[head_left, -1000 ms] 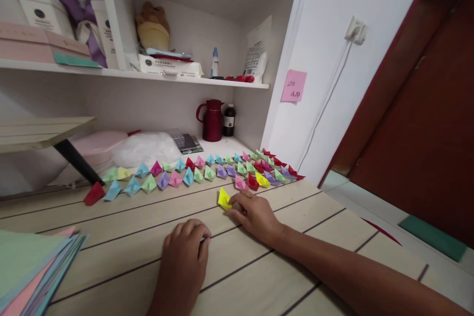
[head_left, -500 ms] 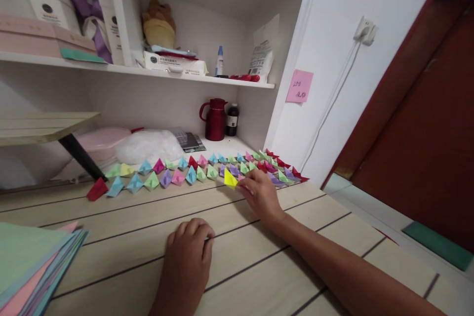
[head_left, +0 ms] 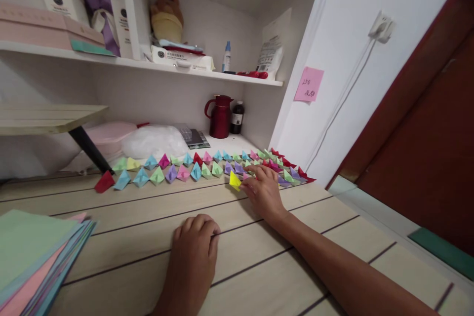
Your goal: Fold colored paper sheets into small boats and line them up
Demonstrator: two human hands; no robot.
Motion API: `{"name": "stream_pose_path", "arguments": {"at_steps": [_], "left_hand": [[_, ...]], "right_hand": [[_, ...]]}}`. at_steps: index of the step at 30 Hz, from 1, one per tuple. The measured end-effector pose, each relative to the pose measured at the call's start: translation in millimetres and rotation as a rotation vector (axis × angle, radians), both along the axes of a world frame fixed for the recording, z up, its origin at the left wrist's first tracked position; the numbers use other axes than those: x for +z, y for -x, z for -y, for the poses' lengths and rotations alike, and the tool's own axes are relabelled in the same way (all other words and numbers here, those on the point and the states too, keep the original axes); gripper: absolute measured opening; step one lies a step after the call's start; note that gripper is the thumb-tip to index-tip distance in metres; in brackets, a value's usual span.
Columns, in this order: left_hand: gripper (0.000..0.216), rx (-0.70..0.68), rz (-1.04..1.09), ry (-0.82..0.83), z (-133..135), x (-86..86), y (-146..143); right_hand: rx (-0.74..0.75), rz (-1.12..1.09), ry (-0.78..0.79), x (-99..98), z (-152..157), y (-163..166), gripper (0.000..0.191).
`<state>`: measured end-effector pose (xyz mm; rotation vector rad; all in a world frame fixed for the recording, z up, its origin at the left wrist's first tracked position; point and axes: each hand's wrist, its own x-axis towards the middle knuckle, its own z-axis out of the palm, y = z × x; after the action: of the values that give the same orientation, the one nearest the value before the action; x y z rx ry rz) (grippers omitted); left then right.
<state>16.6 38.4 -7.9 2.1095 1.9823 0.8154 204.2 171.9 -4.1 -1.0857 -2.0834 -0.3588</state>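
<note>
My right hand [head_left: 265,191] reaches to the front of the rows of folded boats, its fingertips pinched on the right end of a yellow paper boat [head_left: 234,181]. The boat is at or just above the tabletop; I cannot tell which. Behind it run rows of small paper boats [head_left: 140,177] in blue, green, purple, pink and red. My hand hides some of them. My left hand [head_left: 195,252] rests on the table nearer to me, with fingers curled and nothing seen in them.
A stack of coloured paper [head_left: 37,252] lies at the left of the wooden table [head_left: 148,229]. Behind the boats are a clear plastic bag [head_left: 155,141], a red jug [head_left: 219,117] and a dark bottle [head_left: 237,118]. A small raised stand [head_left: 52,119] is at the left.
The view has shifted slightly. My right hand has brought the yellow paper boat a little lower and left relative to the rows, and its upper fingers are lifted more. My left hand stays resting.
</note>
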Motion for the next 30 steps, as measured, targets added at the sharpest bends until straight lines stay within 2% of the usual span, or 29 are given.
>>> {"name": "stream_pose_path", "arguments": {"at_steps": [30], "left_hand": [[0.022, -0.053, 0.011, -0.002, 0.2, -2.6, -1.6]], "right_hand": [[0.008, 0.016, 0.09, -5.5, -7.7, -1.4, 0.009]]}}
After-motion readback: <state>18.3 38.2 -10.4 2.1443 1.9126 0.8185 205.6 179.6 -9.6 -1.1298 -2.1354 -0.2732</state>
